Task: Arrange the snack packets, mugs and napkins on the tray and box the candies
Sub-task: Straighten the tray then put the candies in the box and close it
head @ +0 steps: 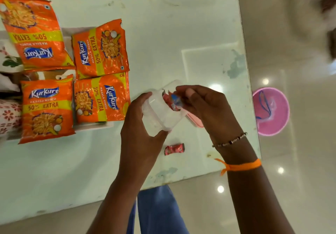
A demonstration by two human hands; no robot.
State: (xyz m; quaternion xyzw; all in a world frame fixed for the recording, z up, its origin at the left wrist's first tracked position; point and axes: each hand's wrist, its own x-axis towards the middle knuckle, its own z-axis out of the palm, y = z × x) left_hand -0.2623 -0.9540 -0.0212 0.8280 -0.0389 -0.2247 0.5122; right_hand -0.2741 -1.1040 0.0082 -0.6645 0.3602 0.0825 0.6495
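At frame centre, the left hand (pixel 138 122) grips the tilted clear plastic box (pixel 160 113) while the right hand (pixel 205 106) pinches a red wrapped candy (pixel 173 101) at its mouth; further tilt risks spillage.

Your left hand (pixel 140 122) curls from below and the side, fingers wrapped in a full grip. Your right hand (pixel 205 106) comes in from above — thumb and fingertips pinched together — wrist bent, both forearms reaching forward.
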